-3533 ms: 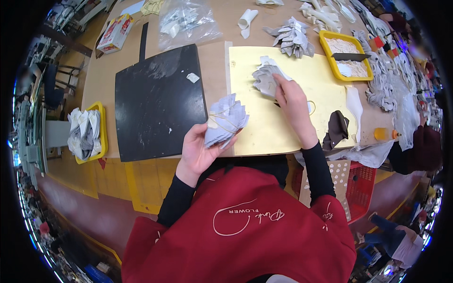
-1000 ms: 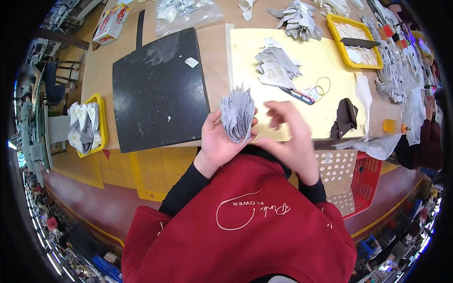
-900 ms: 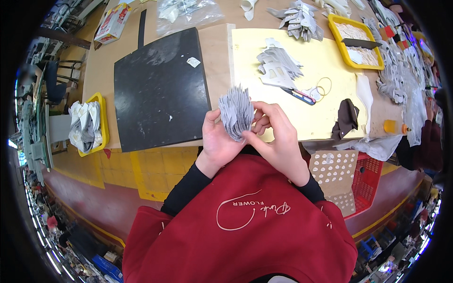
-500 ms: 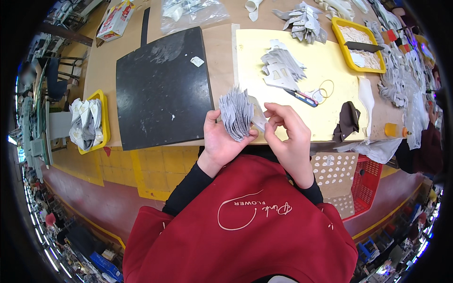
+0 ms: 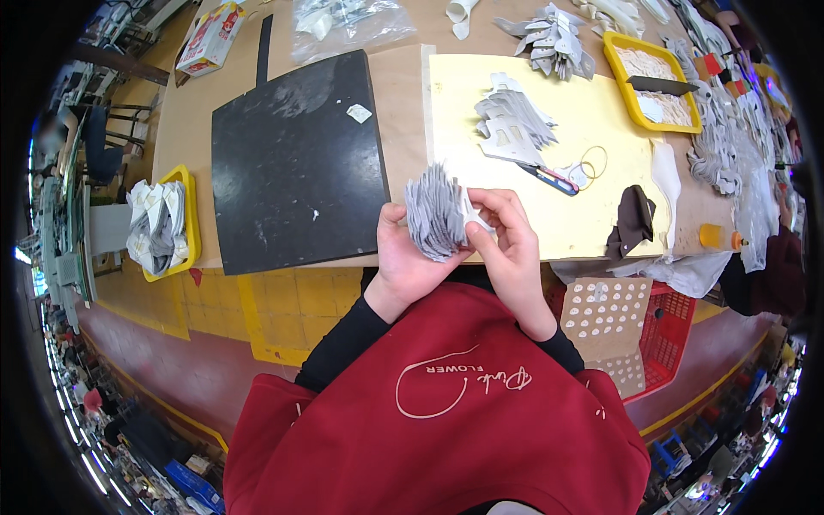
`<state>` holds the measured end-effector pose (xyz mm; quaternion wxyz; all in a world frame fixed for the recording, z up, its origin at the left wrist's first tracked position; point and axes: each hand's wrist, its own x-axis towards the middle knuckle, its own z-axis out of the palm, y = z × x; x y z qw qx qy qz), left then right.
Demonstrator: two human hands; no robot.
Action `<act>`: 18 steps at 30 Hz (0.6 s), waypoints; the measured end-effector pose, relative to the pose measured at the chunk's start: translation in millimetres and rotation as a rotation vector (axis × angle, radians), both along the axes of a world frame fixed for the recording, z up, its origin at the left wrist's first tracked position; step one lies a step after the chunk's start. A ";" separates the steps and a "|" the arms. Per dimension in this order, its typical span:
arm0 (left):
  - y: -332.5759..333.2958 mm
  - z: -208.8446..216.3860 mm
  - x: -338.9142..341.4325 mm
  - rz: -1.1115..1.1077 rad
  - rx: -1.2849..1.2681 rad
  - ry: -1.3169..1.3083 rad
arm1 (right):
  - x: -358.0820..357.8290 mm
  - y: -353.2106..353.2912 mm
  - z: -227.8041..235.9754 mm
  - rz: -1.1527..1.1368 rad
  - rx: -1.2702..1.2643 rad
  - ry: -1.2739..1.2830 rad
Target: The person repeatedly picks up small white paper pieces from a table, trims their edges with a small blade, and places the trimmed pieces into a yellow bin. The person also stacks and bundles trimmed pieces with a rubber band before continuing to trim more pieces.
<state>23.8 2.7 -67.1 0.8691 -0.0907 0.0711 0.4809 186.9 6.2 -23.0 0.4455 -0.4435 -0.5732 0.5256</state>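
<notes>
My left hand (image 5: pixel 409 264) is closed around a thick bundle of grey cut pieces (image 5: pixel 435 212), thin like fabric or leather, held on edge at the near side of the table. At the bundle's right side, my right hand (image 5: pixel 508 233) pinches a pale piece (image 5: pixel 473 215) between thumb and fingers. Part of that piece is hidden by the fingers. Beyond my hands, a fanned pile of similar grey pieces (image 5: pixel 515 120) lies on the yellow sheet (image 5: pixel 455 94). A snips-like tool with a dark and red handle (image 5: pixel 556 179) rests beside the pile.
A black board (image 5: pixel 296 163) covers the table's left part. Yellow trays stand at the left (image 5: pixel 190 219) and far right (image 5: pixel 639 107), the latter with a knife (image 5: pixel 661 84) across it. Dark cloth (image 5: pixel 631 221) lies right; a red crate (image 5: pixel 668 335) stands below the table edge.
My right hand has moved left and closer to the bundle, bringing the pale piece against its right side. My left hand has shifted slightly to the right.
</notes>
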 end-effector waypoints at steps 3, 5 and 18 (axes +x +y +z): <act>-1.7 -5.7 0.2 0.025 0.083 0.025 | 1.7 3.7 -1.4 0.039 0.006 0.014; -2.5 -3.9 1.2 0.017 0.123 0.076 | 4.0 5.4 -3.6 0.098 0.008 0.054; 4.9 25.5 23.7 0.287 0.292 0.701 | 15.1 -7.8 -9.6 0.406 -0.446 0.388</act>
